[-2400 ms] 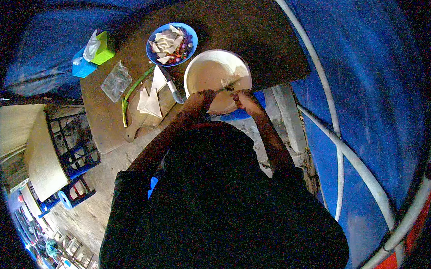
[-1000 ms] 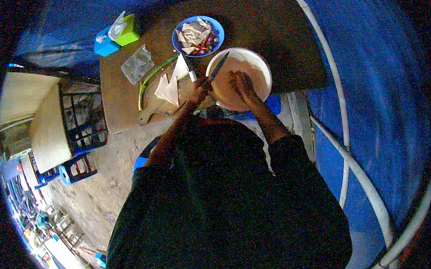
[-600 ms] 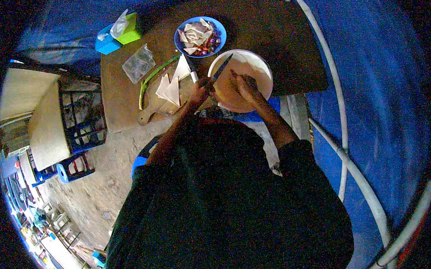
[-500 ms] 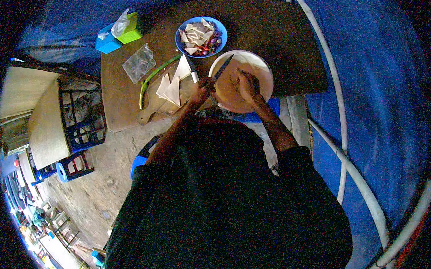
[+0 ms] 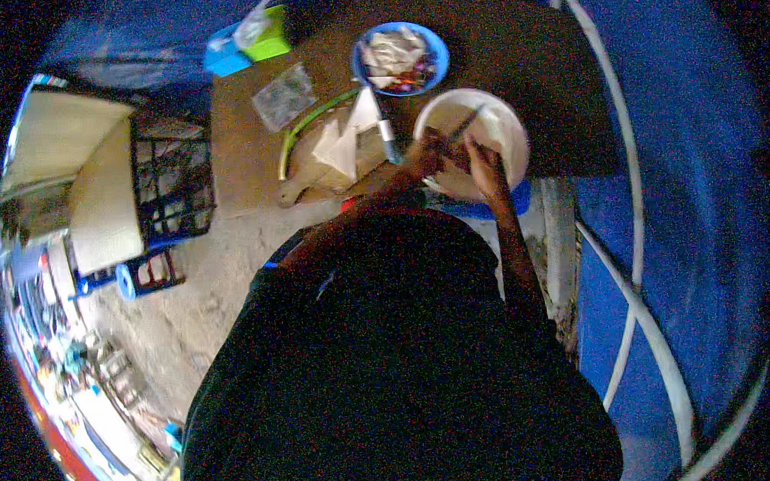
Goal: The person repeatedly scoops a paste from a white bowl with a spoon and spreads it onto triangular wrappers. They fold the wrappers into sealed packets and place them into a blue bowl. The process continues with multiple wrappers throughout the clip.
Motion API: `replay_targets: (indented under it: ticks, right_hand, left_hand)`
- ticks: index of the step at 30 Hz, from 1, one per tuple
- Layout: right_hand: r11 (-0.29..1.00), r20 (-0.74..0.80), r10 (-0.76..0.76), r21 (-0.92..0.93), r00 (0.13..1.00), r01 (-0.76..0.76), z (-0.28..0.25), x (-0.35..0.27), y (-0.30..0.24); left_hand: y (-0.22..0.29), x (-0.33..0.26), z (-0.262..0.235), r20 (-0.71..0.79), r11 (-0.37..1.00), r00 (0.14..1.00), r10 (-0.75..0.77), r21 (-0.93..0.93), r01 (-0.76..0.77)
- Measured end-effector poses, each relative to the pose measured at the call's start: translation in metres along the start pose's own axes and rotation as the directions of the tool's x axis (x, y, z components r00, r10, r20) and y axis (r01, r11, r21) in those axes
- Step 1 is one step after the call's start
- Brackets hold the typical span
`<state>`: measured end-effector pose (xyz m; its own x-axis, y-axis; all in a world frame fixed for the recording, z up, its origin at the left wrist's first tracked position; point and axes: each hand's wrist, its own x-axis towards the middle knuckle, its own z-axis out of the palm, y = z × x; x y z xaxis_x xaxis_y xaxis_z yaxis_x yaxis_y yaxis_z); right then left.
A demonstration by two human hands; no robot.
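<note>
My left hand (image 5: 433, 150) is closed on a knife (image 5: 467, 124), its dark blade slanting up and right over a pale round basin (image 5: 517, 127). Close beside it, also over the basin, is my right hand (image 5: 487, 167); blur hides how its fingers are set. Brownish contents show in the basin. Left of my hands, folded pale wrapper sheets (image 5: 338, 149) lie on a wooden cutting board (image 5: 303, 191). A slim white-and-dark object (image 5: 387, 134) rests at the board's right side, its kind unclear.
A blue bowl (image 5: 442, 56) of pale sheets and chopped red-purple pieces stands behind the basin. A long green stalk (image 5: 292, 140), a clear plastic bag (image 5: 284, 97) and blue and green containers (image 5: 266, 41) are to the left. Pale poles (image 5: 633, 189) stand at right.
The whole scene has shifted right in the view. My hands have come closer together over the basin, and the knife now points more to the right.
</note>
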<state>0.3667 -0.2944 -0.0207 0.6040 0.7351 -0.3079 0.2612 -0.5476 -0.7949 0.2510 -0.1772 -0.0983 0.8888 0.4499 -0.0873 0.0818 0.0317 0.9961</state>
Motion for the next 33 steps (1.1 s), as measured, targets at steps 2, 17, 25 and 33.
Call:
replay_targets:
  ticks: [2, 17, 25, 33]
  right_hand:
    - [0.994, -0.05, 0.032, 0.101, 0.998, -0.027, 0.013, -0.003, 0.0]
    - [0.908, -0.046, 0.226, 0.372, 0.973, -0.193, -0.022, -0.034, 0.013]
    - [0.978, -0.059, -0.015, 0.209, 0.998, 0.027, 0.007, -0.04, 0.025]
    - [0.931, 0.018, 0.206, 0.305, 0.978, -0.202, 0.002, -0.053, 0.017]
  left_hand:
    - [0.012, 0.003, 0.018, 0.035, 0.873, 0.968, -0.248, -0.425, 0.239]
    - [-0.001, -0.092, -0.124, -0.741, 0.898, 0.661, 0.116, 0.362, 0.249]
    - [-0.041, -0.109, -0.138, -0.729, 0.577, 0.68, 0.077, 0.589, 0.566]
    - [-0.059, -0.105, -0.144, -0.75, 0.453, 0.552, 0.364, 0.66, 0.599]
